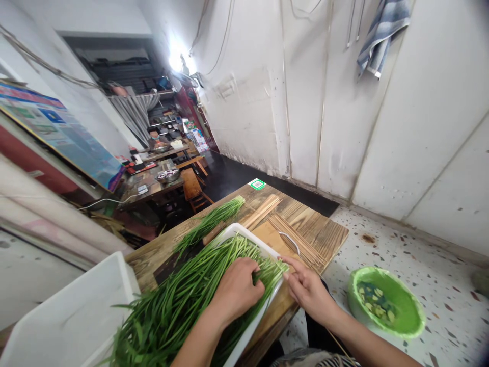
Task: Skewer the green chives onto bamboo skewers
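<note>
A big heap of long green chives (179, 300) lies in a white tray (250, 323) on a wooden table (317, 229). My left hand (237, 290) rests on the cut ends of the chives, its fingers curled round a bunch of them. Just to the right, my right hand (309, 288) sits at the tray's corner, fingers together and pointing at the chive ends, pinching something thin that I cannot make out. A second, smaller bundle of chives (212, 221) lies on the table beyond the tray. Bamboo skewers (294, 239) are spread on the table past my right hand.
A white plastic tub (69, 316) stands at the left of the table. A basin lined with a green bag (385, 303) holds scraps on the speckled floor at the right. A white wall runs behind; tables and stools stand far back left. A striped towel (382, 35) hangs above.
</note>
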Demonstrator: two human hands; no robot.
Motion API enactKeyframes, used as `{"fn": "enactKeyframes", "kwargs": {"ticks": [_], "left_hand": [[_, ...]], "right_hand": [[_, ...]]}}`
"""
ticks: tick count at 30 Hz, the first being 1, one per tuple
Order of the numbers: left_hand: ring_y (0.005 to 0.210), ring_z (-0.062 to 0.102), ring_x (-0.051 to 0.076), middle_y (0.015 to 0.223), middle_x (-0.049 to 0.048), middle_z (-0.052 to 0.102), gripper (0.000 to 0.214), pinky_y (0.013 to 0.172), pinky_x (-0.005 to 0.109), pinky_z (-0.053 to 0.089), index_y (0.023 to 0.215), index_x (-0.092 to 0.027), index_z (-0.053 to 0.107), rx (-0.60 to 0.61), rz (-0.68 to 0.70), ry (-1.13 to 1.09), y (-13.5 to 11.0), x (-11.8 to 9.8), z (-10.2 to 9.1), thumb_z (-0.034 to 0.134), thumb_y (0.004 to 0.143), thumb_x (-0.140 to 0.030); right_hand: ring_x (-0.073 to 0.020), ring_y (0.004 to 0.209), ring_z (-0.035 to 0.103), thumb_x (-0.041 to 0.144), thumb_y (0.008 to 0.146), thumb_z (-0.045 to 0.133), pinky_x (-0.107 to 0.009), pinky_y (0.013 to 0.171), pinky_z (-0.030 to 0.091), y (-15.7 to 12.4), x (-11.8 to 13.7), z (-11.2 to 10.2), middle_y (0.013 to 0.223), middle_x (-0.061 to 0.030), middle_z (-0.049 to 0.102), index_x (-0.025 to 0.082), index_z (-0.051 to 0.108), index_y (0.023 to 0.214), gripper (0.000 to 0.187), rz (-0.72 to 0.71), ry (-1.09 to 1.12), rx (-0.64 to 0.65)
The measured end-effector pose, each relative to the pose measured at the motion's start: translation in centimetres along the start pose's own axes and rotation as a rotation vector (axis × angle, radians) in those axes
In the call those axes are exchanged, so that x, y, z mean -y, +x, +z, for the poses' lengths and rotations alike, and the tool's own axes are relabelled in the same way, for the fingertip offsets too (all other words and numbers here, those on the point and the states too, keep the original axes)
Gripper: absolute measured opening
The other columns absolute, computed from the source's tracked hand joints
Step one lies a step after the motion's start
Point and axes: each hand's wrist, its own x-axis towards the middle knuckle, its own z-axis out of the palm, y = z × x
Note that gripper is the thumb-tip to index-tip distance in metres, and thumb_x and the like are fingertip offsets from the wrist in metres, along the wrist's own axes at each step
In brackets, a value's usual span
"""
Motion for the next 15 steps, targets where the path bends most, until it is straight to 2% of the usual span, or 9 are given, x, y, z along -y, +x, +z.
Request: {"fn": "enactKeyframes", "kwargs": {"ticks": [4, 9, 11, 13, 15], "left_hand": [[0.07, 0.052, 0.015, 0.072, 0.0007, 0.057, 0.011, 0.065, 0.024, 0.037, 0.075, -0.019, 0.056, 0.089, 0.007, -0.043, 0.0, 0.1, -0.3, 0.052, 0.065, -0.016], [0.089, 0.052, 0.019, 0.089, 0.0048, 0.06, 0.019, 0.08, 0.028, 0.037, 0.089, -0.019, 0.06, -0.022, 0.009, -0.009, -0.1, -0.1, -0.3, 0.055, 0.07, -0.022], [0.089, 0.053, 0.018, 0.091, 0.0044, 0.06, 0.018, 0.081, 0.028, 0.037, 0.087, -0.02, 0.061, 0.003, 0.035, -0.015, -0.4, -0.1, -1.1, 0.056, 0.071, -0.026], [0.085, 0.054, 0.017, 0.086, 0.003, 0.061, 0.012, 0.078, 0.027, 0.038, 0.078, -0.021, 0.062, 0.021, 0.034, -0.007, -0.8, 0.0, -2.4, 0.054, 0.074, -0.028], [0.08, 0.055, 0.018, 0.078, 0.003, 0.062, 0.017, 0.075, 0.028, 0.038, 0.069, -0.02, 0.062, 0.0, -0.006, 0.066, -1.1, 0.1, -3.8, 0.051, 0.076, -0.03]], "right_hand": [[-0.0056, 0.038, 0.025, 0.036, 0.086, 0.046, -0.019, 0.037, 0.018, -0.2, 0.4, 0.1, 0.048, 0.0112, 0.028, 0.01, 0.039, 0.122, 0.045, -0.008, 0.002, -0.003], [-0.0056, 0.038, 0.026, 0.036, 0.087, 0.045, -0.018, 0.037, 0.019, -0.6, 0.5, 0.0, 0.048, 0.0109, 0.029, 0.011, 0.039, 0.122, 0.044, -0.024, -0.045, -0.016], [-0.0057, 0.037, 0.026, 0.038, 0.086, 0.044, -0.018, 0.037, 0.019, -0.8, 0.5, -0.3, 0.048, 0.011, 0.028, 0.011, 0.039, 0.121, 0.044, -0.014, -0.064, -0.012], [-0.006, 0.037, 0.026, 0.041, 0.086, 0.045, -0.019, 0.037, 0.019, -1.0, 0.5, -0.5, 0.048, 0.0109, 0.028, 0.012, 0.041, 0.12, 0.045, 0.005, -0.087, -0.004], [-0.0064, 0.038, 0.027, 0.042, 0.085, 0.045, -0.019, 0.037, 0.019, -1.2, 0.5, -0.7, 0.047, 0.0105, 0.028, 0.012, 0.042, 0.119, 0.046, 0.026, -0.108, 0.002]]}}
